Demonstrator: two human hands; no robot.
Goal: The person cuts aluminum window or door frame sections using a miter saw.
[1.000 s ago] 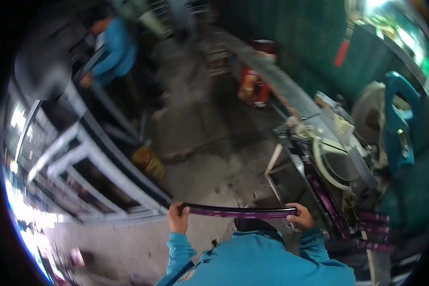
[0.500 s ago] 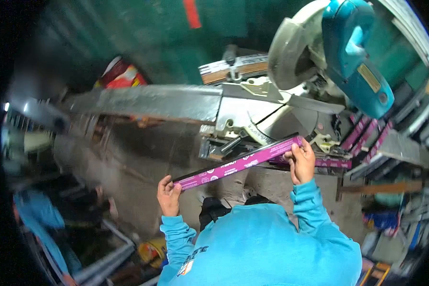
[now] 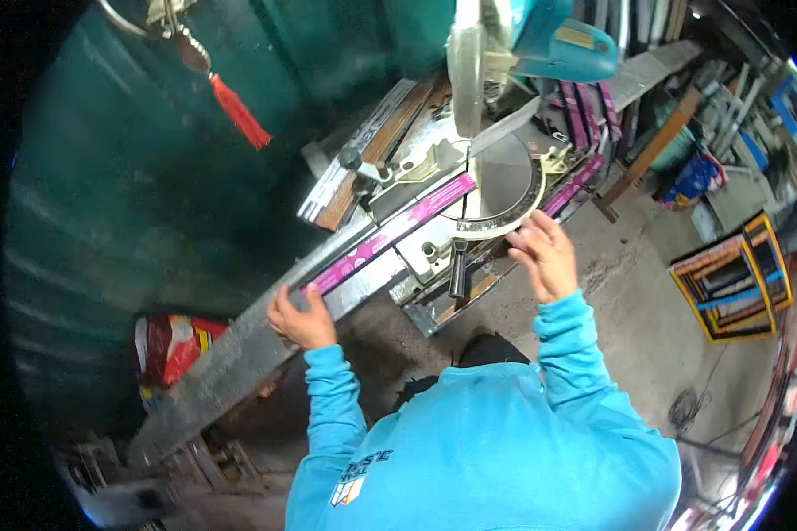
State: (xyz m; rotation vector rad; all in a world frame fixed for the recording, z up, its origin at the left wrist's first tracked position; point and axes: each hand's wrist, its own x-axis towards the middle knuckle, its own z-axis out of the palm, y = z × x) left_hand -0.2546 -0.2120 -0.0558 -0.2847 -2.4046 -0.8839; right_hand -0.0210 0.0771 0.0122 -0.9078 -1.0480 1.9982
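A purple film-wrapped profile strip lies slantwise along the fence of the mitre saw, its far end on the saw's table. My left hand grips the near left end, thumb on the purple face and fingers on the back edge. My right hand is off the strip, in front of the saw's round base, with fingers apart and nothing in them. The saw's teal head stands raised above. A black handle sticks out at the base's front.
A long grey metal support extends left from the saw. More purple pieces lie right of the blade. Behind the fence are boards and a clamp knob. A yellow-edged rack stands on the floor at right.
The strip has gone from being held in both hands before me to lying against the saw's fence. My right hand has let go of it. The view has turned.
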